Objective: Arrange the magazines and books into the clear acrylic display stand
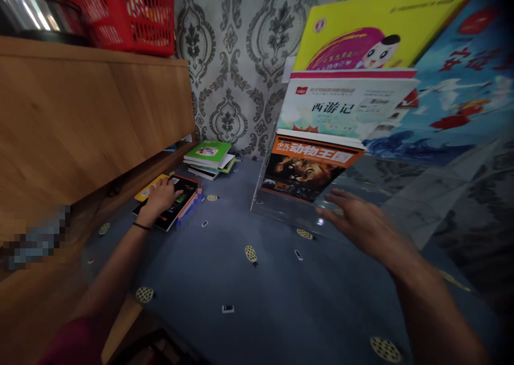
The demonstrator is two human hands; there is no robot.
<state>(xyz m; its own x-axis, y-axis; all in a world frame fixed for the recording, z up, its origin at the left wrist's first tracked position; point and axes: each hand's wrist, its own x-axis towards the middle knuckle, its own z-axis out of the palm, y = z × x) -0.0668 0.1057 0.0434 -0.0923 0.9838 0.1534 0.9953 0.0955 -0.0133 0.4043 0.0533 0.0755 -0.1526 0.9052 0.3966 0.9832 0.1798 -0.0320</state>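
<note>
My left hand lies on a low pile of books at the left, its fingers spread over a black book. A yellow book shows beside its fingers. On the right, my right hand is held with fingers apart and nothing in them, close to the lower front of a clear display rack. In the rack's lowest tier leans a book with a lion cover. Above it stand a white book, a yellow book with a cartoon face and a blue book.
A stack of books with a green one on top sits by the patterned wall. A wooden cabinet borders the left side, carrying a red basket and a metal pot. A dark blue cloth covers the table.
</note>
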